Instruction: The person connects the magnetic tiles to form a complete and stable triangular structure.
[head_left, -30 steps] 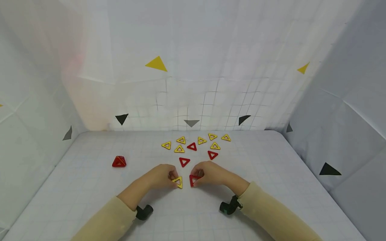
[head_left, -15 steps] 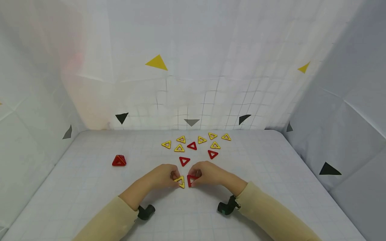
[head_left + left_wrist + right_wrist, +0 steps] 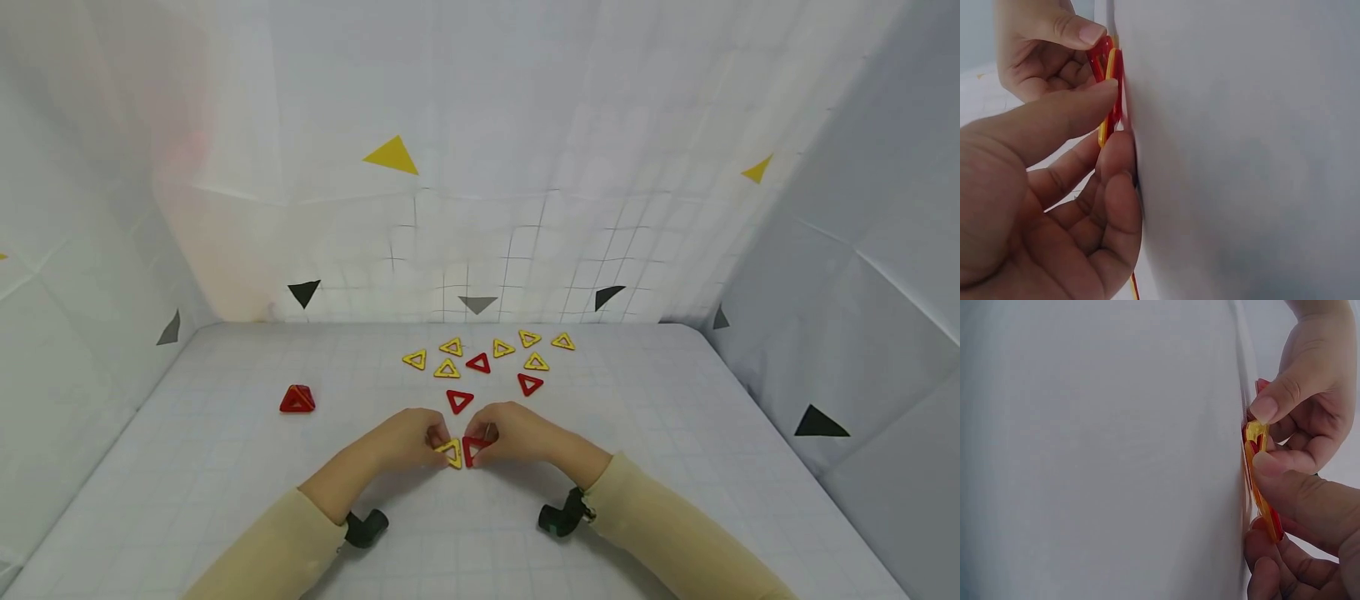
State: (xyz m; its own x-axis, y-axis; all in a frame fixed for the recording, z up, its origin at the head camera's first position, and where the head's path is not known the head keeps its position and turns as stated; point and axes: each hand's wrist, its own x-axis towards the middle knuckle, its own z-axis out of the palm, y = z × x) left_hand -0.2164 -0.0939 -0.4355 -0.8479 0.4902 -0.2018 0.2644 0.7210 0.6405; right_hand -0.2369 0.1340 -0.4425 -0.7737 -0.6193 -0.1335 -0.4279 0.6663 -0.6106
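My left hand (image 3: 411, 440) pinches a yellow triangle tile (image 3: 455, 453), an open-centred frame, between thumb and fingers close over the table. Just right of it, my right hand (image 3: 516, 433) grips a red triangle tile (image 3: 468, 452) the same way. The two tiles face each other edge to edge, with a narrow gap in the head view. In the left wrist view, the yellow-edged tile (image 3: 1110, 65) overlaps the red one. From the right wrist, both tiles look nearly edge-on, and the right fingers (image 3: 1310, 500) hide part of the near tile.
Beyond the hands lie several loose yellow tiles (image 3: 447, 369) and three red tiles (image 3: 460, 402) on the white table (image 3: 225, 467). A small red pyramid (image 3: 297, 399) stands at the left. White cloth walls (image 3: 480, 125) enclose the back and sides.
Both hands have moved inward, bringing the yellow and red tiles from clearly apart to nearly side by side. The loose tiles and the pyramid have stayed in place.
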